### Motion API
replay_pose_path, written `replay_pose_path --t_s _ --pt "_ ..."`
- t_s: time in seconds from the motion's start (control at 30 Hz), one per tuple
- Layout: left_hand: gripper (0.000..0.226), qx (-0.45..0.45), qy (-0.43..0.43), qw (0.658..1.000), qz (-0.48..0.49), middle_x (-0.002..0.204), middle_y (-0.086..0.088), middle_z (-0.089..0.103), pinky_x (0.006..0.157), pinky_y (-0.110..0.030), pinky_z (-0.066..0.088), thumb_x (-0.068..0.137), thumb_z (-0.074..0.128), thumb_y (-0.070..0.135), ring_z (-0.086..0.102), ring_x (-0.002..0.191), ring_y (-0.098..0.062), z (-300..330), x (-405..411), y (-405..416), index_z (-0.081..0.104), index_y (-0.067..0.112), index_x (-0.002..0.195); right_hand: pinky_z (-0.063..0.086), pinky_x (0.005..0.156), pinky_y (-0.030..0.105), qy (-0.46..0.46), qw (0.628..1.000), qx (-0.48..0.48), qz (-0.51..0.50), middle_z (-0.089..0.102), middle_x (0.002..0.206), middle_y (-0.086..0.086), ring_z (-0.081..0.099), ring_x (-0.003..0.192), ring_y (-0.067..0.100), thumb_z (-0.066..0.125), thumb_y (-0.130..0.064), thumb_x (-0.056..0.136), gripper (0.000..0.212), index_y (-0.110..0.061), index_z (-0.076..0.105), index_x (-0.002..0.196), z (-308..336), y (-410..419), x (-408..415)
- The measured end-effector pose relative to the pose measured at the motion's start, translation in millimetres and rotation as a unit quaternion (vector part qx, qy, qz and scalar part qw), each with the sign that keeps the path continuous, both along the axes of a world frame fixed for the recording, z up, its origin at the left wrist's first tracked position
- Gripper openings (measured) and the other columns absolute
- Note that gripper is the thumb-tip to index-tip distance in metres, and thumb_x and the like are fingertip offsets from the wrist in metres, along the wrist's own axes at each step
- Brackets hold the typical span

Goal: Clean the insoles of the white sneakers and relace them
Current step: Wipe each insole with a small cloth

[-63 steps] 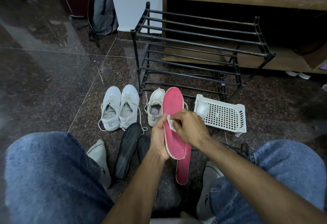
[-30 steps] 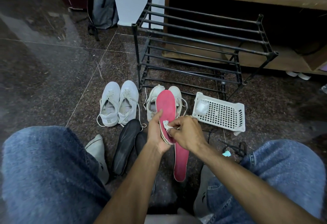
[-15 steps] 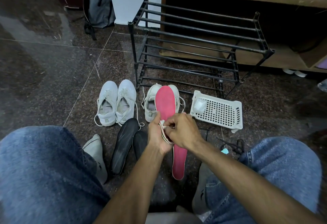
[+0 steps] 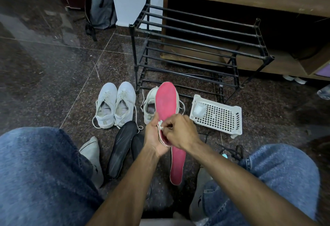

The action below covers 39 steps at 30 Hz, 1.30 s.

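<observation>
Your left hand (image 4: 153,137) gripping the pink insole (image 4: 167,104) upright at its heel, your right hand (image 4: 180,130) pinching a small white wipe (image 4: 160,124) against its edge, second pink insole (image 4: 176,165) flat on the floor.

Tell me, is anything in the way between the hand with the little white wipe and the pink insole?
Nothing visible is. The right hand pinches the small white wipe right against the pink insole, which the left hand holds near its lower end. Only the wipe itself sits between fingers and insole.
</observation>
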<state>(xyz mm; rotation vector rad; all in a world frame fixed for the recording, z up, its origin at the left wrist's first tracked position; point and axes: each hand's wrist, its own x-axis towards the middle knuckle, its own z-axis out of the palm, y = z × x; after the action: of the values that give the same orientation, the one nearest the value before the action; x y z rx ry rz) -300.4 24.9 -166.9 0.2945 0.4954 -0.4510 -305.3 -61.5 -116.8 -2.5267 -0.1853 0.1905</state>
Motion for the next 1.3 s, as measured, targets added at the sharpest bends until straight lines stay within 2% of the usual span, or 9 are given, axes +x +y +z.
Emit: replay_pose_path --t_s 0.13,0.3,0.4,0.53,0.77,0.97,1.1,1.2,1.3 --pt "0.06 0.012 -0.004 1.0 0.005 0.133 -0.021 0.058 0.074 -0.042 0.061 0.096 0.042 0.049 0.065 0.102 -0.03 -2 6 14 0.06 -0.002 0.123 0.054 0.079 0.028 0.033 0.997 0.027 0.058 0.075 0.093 -0.003 0.068 0.081 0.015 0.064 -0.01 0.08 0.021 -0.021 0.078 0.092 5 -2 -16" --pt "0.057 0.026 -0.025 0.999 0.006 0.131 -0.023 0.058 0.093 -0.047 0.051 0.099 0.038 0.047 0.06 0.112 -0.033 -5 7 20 0.057 0.002 0.129 0.052 0.085 0.034 -0.014 0.988 -0.112 0.109 0.068 0.104 -0.001 0.065 0.092 0.022 0.064 -0.019 0.087 0.02 -0.022 0.074 0.104 10 -23 -12" --pt "0.06 0.028 -0.056 0.998 0.011 0.148 -0.023 0.041 0.111 -0.047 0.036 0.099 0.039 0.043 0.042 0.136 -0.035 -9 12 24 0.043 0.002 0.143 0.053 0.089 0.036 -0.047 0.994 -0.077 0.053 0.069 0.108 -0.001 0.066 0.094 0.021 0.064 -0.016 0.087 0.022 -0.019 0.075 0.106 22 -34 5" --pt "0.055 0.046 -0.048 0.998 0.018 0.14 -0.028 0.049 0.104 -0.05 0.044 0.102 0.037 0.04 0.05 0.128 -0.037 -4 15 26 0.048 0.001 0.139 0.054 0.085 0.035 -0.04 0.997 -0.01 0.064 0.071 0.104 -0.002 0.067 0.091 0.018 0.065 -0.013 0.084 0.022 -0.017 0.076 0.102 25 -30 6" --pt "0.055 0.119 -0.039 0.992 -0.024 0.116 -0.024 0.066 0.1 -0.046 0.046 0.103 0.033 0.043 0.063 0.108 -0.033 -2 10 24 0.058 -0.001 0.123 0.053 0.083 0.041 -0.04 0.98 -0.143 0.133 0.061 0.108 0.0 0.065 0.09 0.028 0.053 -0.024 0.093 0.026 -0.02 0.07 0.112 3 -21 -11" --pt "0.05 0.144 -0.03 0.988 -0.039 0.127 -0.023 0.061 0.105 -0.051 0.043 0.104 0.035 0.037 0.058 0.119 -0.036 -5 4 11 0.056 0.002 0.132 0.053 0.081 0.041 -0.077 0.99 -0.11 0.042 0.064 0.105 0.0 0.065 0.09 0.026 0.059 -0.025 0.092 0.023 -0.019 0.071 0.111 9 -26 27" --pt "0.048 0.179 -0.051 0.982 -0.036 0.118 -0.022 0.066 0.086 -0.046 0.055 0.105 0.032 0.04 0.066 0.102 -0.032 2 15 23 0.057 0.004 0.125 0.054 0.088 0.039 -0.007 0.992 -0.065 0.104 0.07 0.108 -0.002 0.066 0.093 0.016 0.066 -0.018 0.088 0.02 -0.018 0.074 0.106 9 -35 17" --pt "0.045 0.205 -0.051 0.977 -0.028 0.124 -0.025 0.063 0.078 -0.041 0.055 0.105 0.031 0.039 0.062 0.112 -0.036 3 26 35 0.055 0.008 0.126 0.054 0.092 0.034 0.116 0.962 -0.129 0.21 0.071 0.111 -0.007 0.066 0.098 0.009 0.068 -0.013 0.084 0.02 -0.02 0.074 0.102 6 -43 0" --pt "0.045 0.217 -0.064 0.974 -0.022 0.127 -0.026 0.06 0.078 -0.04 0.056 0.105 0.033 0.039 0.061 0.116 -0.037 1 32 39 0.051 0.01 0.134 0.054 0.087 0.028 0.121 0.964 -0.121 0.203 0.073 0.099 -0.011 0.065 0.087 0.003 0.067 -0.011 0.081 0.019 -0.02 0.077 0.094 12 -52 2"
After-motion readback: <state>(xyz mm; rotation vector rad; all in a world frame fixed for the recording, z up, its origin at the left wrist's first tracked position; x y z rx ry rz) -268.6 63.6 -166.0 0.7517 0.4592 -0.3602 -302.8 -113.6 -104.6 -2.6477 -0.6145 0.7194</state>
